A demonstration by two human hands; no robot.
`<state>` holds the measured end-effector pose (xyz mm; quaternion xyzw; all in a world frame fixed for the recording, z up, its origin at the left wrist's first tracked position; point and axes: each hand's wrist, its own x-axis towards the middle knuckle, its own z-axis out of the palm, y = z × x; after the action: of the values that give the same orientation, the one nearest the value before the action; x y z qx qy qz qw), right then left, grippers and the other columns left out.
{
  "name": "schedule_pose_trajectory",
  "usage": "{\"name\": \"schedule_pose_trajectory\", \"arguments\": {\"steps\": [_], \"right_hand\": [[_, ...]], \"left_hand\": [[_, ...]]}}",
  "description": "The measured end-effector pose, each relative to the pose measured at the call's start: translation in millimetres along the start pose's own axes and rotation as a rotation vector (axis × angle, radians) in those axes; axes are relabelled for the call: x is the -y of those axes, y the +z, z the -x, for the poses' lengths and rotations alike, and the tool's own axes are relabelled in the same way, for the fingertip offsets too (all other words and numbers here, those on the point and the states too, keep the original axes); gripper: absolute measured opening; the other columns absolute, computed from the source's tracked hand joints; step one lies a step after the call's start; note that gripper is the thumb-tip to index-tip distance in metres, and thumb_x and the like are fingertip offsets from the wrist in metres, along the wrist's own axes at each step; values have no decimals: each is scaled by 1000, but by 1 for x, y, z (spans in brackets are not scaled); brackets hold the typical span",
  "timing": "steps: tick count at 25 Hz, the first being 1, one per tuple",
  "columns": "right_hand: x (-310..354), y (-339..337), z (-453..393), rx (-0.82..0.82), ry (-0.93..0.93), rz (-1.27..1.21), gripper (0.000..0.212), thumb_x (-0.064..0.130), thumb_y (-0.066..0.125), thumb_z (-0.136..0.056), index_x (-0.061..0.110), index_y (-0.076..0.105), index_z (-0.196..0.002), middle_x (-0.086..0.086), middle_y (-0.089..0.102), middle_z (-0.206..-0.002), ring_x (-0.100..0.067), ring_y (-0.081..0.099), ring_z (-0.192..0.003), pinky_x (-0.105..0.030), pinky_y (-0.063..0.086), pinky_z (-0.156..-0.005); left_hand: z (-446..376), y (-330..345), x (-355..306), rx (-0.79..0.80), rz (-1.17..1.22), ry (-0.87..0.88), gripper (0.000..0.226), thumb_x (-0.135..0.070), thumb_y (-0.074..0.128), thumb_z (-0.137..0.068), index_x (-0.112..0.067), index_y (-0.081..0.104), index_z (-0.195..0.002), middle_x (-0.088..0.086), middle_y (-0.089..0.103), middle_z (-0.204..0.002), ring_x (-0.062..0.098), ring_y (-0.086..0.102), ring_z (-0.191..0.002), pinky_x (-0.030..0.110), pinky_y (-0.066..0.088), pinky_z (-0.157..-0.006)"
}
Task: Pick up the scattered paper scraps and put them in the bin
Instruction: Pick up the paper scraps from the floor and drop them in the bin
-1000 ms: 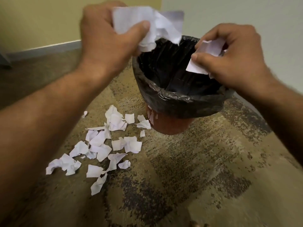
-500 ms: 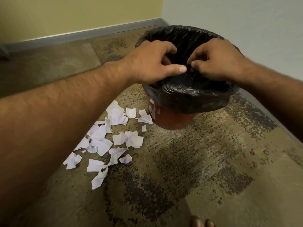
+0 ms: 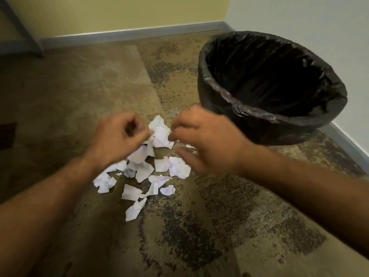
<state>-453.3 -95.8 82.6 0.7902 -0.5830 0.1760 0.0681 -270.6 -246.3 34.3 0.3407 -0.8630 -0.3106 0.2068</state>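
Observation:
Several white paper scraps (image 3: 178,167) lie in a loose pile on the carpet, left of the bin. The bin (image 3: 219,96) is round, lined with a black bag, and stands at the right by the wall; its inside looks dark. Both hands hover low over the far end of the pile, blurred by motion. My left hand (image 3: 119,136) has its fingers curled, with the tips at the left edge of the top crumpled scrap (image 3: 160,134). My right hand (image 3: 205,142) has its fingertips at that scrap's right edge and its thumb spread apart below.
Mottled brown carpet (image 3: 199,226) covers the floor. A grey baseboard (image 3: 129,35) runs along the yellow back wall and meets the pale right wall in the corner behind the bin. A dark metal leg (image 3: 20,27) slants at the upper left.
Both hands held paper over the bin, dipped into it, then came out empty and dropped down-left to the pile. The view tilted toward the scraps.

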Motion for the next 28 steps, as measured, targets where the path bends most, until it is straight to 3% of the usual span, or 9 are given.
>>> {"name": "schedule_pose_trajectory", "arguments": {"steps": [2, 4, 6, 9, 14, 17, 20, 24, 28], "right_hand": [[2, 43, 2, 377, 148, -44, 54, 46, 67, -83, 24, 53, -130, -6, 52, -131, -26, 49, -117, -47, 54, -85], [-3, 82, 6, 664, 281, -57, 85, 61, 69, -76, 34, 30, -147, -6, 29, -154, -30, 31, -138, -50, 44, -103], [-7, 115, 12, 861, 387, -54, 107, 70, 72, -67, 43, 11, -151, -4, 2, -164, -35, 9, -149, -57, 32, -112], [-6, 149, 16, 974, 415, -24, 114, 69, 74, -66, 49, 0, -150, -4, -13, -164, -39, -1, -150, -62, 28, -111], [-9, 164, 12, 905, 382, -32, 96, 61, 72, -74, 50, 12, -149, -6, 2, -164, -38, 9, -147, -58, 33, -109], [-2, 165, 15, 767, 360, -105, 61, 44, 66, -86, 42, 38, -141, -8, 22, -157, -34, 26, -141, -49, 37, -106], [7, 170, 21, 631, 354, -181, 36, 28, 64, -89, 33, 58, -124, -6, 44, -141, -28, 43, -126, -41, 45, -97], [3, 173, 30, 555, 408, -257, 26, 18, 64, -84, 22, 71, -109, -2, 60, -117, -23, 56, -108, -33, 50, -87], [-5, 162, 38, 359, 626, -363, 22, 15, 64, -79, 20, 76, -98, 1, 68, -110, -16, 61, -101, -32, 51, -92]], "left_hand": [[34, 8, 30, 254, -129, -138, 40, -61, 73, -70, -28, 61, -89, -8, 64, -89, 11, 61, -81, 33, 53, -68], [69, 23, 51, 434, -271, -300, 69, -80, 69, -58, -37, 55, -111, -9, 58, -116, 13, 58, -104, 38, 53, -84], [98, 45, 61, 480, -354, -464, 95, -87, 66, -50, -46, 40, -132, -3, 40, -141, 22, 45, -128, 46, 46, -102], [116, 79, 61, 419, -268, -593, 110, -77, 77, -51, -48, 26, -145, 5, 26, -148, 29, 29, -137, 48, 41, -108], [109, 107, 61, 336, -298, -566, 94, -69, 76, -62, -46, 31, -142, 5, 28, -146, 29, 32, -135, 46, 43, -106], [110, 116, 53, 272, -291, -568, 71, -66, 71, -72, -43, 46, -134, 0, 36, -141, 22, 40, -128, 41, 47, -101], [114, 118, 55, 135, -146, -576, 39, -45, 70, -85, -34, 62, -122, -5, 45, -128, 13, 49, -110, 30, 50, -90], [116, 108, 56, 53, -91, -518, 10, -26, 68, -90, -22, 71, -100, -6, 55, -101, 12, 55, -90, 25, 39, -75], [118, 95, 61, -18, -39, -508, 9, -19, 73, -87, -18, 74, -95, -6, 62, -92, 10, 56, -80, 28, 42, -71]]}}
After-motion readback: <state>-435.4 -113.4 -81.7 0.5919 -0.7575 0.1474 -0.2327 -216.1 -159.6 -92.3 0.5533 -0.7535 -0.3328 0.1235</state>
